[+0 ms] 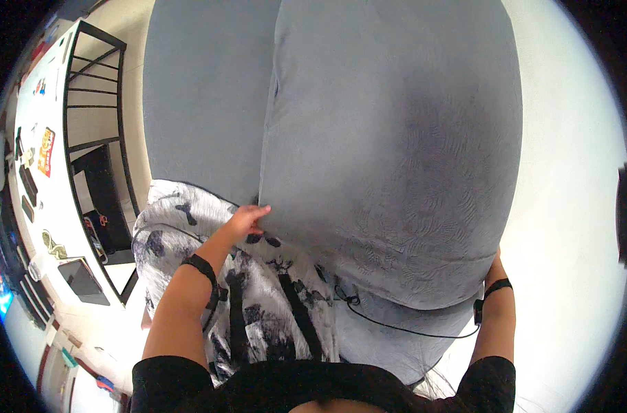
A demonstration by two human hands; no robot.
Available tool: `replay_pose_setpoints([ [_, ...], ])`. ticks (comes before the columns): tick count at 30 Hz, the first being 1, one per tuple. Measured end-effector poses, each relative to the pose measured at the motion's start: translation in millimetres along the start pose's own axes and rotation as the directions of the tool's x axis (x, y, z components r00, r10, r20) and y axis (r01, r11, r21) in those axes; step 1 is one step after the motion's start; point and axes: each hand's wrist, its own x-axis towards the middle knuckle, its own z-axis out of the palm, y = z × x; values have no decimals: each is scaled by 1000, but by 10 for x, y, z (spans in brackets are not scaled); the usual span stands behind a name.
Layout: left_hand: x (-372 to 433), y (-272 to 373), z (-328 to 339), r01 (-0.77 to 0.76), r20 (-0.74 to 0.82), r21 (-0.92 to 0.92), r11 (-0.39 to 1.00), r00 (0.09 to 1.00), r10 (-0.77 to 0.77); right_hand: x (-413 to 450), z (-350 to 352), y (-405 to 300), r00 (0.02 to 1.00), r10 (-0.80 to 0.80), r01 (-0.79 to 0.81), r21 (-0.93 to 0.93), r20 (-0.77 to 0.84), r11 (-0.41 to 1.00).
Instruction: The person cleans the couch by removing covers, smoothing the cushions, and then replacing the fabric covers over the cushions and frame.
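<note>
A grey patterned fabric cover (386, 155), part of it raised in a layer with a seam down its left side, spreads before me. My left hand (249, 221) is at that layer's lower left corner, thumb extended; whether it pinches the fabric is not clear. Beneath my left forearm lies a black-and-white patterned cloth (267, 294). My right hand (495, 258) is at the right edge of the grey fabric, its fingers hidden behind it. Each wrist wears a black band, and a black cable (406, 331) runs from the right one across the grey fabric.
To the left stands a white table (60, 206) with a black metal frame, holding a tablet (84, 280), an orange packet (46, 152) and several small things. A pale wall or floor surface (561, 206) runs along the right, with a dark object (624, 216) at its far side.
</note>
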Motion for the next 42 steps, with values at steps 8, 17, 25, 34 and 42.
replay_pose_setpoints([
  [8, -357, 496, 1127, -294, 225, 657, 694, 955, 192, -528, -1463, -1964, 757, -117, 74, -93, -643, 993],
  [17, -950, 369, 2348, -902, 750, 335, 271, 430, 503, -1597, -1022, -4085, 923, -380, 380, 255, -50, 889],
  [25, -875, 168, 2106, -847, 810, 293, 443, 466, 356, -1521, -697, -4122, 935, -243, 318, 311, -257, 895],
  [34, 930, 573, 1001, -188, -391, 803, 566, 551, 737, -1630, -605, -3960, 923, -152, 373, 919, -353, 132],
  [42, 1146, 607, 907, -58, -446, 774, 631, 657, 607, -1620, -475, -3906, 892, -221, 406, 914, -395, 5],
])
